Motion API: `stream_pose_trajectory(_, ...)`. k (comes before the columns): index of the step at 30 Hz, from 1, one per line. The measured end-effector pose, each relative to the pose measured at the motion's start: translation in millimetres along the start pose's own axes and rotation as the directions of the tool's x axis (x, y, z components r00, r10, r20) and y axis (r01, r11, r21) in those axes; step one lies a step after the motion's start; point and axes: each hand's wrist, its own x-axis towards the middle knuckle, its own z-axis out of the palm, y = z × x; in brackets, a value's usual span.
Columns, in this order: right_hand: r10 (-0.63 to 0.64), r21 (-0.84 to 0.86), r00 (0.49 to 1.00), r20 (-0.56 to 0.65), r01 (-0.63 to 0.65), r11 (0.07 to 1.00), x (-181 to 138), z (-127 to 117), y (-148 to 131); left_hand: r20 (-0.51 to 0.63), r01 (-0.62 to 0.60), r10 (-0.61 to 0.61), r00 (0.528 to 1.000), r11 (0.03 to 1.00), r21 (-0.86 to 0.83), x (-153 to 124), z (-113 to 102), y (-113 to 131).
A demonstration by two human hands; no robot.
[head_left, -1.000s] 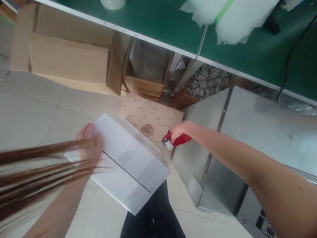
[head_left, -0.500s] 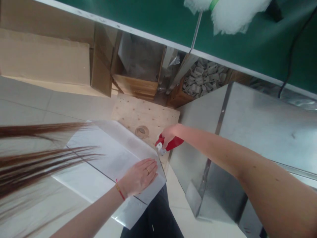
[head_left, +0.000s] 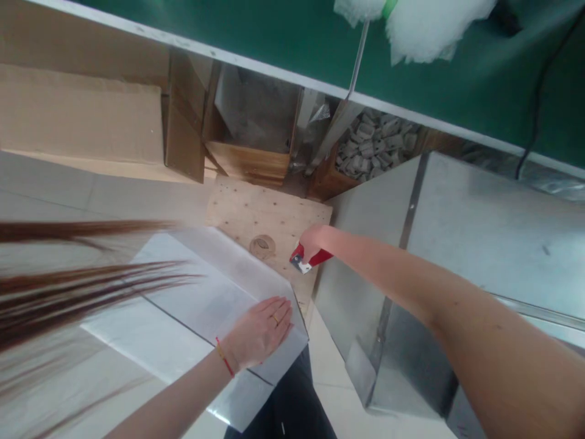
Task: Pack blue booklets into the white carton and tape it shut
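My left hand lies flat, fingers together, on the near right corner of a white box wrapped in clear film, with a dark seam line across its top. My right hand is closed around a red tool with a white and metal head, held just past the box's right corner over a plywood board. Strands of brown hair hang across the left side and hide part of the box.
A metal cabinet stands to the right of the box. Cardboard boxes and a crate of small grey parts sit under a green-topped bench. White foam bags lie on the bench. The floor is pale tile.
My left hand left the box's far left corner and came down flat on its near right corner. The box swung lower and flatter. My right hand with the red tool lifted slightly.
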Motion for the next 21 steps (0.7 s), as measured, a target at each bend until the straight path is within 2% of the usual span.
stream_pose_trajectory(2, -0.025, 0.021, 1.000, 0.015, 0.025, 0.999, 14.3, 9.5, -17.0, 0.075, 0.015, -0.016, 0.997, 1.000, 0.013, 6.1, 3.1, 0.5)
stream_pose_trajectory(4, -0.050, 0.050, 0.998, 0.029, 0.049, 0.998, 27.6, 19.2, -31.5, 0.222, 0.063, -0.067, 0.973, 0.998, 0.027, 15.3, 4.7, 1.2)
stream_pose_trajectory(6, -0.061, 0.071, 0.998, 0.021, 0.060, 0.996, 36.0, 27.6, -39.1, 0.397, 0.133, -0.137, 0.907, 0.990, 0.038, 25.2, 4.3, 2.2)
stream_pose_trajectory(8, -0.061, 0.071, 0.998, -0.011, 0.062, 0.996, 37.7, 33.6, -37.9, 0.522, 0.184, -0.185, 0.833, 0.981, 0.054, 33.5, 2.0, 3.5)
stream_pose_trajectory(14, -0.037, 0.046, 0.996, -0.082, 0.041, 0.998, 29.4, 40.2, -19.0, 0.686, 0.255, -0.224, 0.693, 0.965, 0.057, 52.5, -9.6, 7.0)
stream_pose_trajectory(18, -0.053, 0.065, 0.994, -0.100, 0.060, 0.996, 38.1, 45.9, -34.2, 0.782, 0.325, -0.265, 0.564, 0.942, 0.085, 69.2, -14.6, 3.8)
stream_pose_trajectory(21, -0.057, 0.090, 0.992, -0.110, 0.067, 0.994, 45.7, 52.1, -52.1, 0.834, 0.309, -0.233, 0.500, 0.948, 0.080, 79.3, -11.8, -5.5)
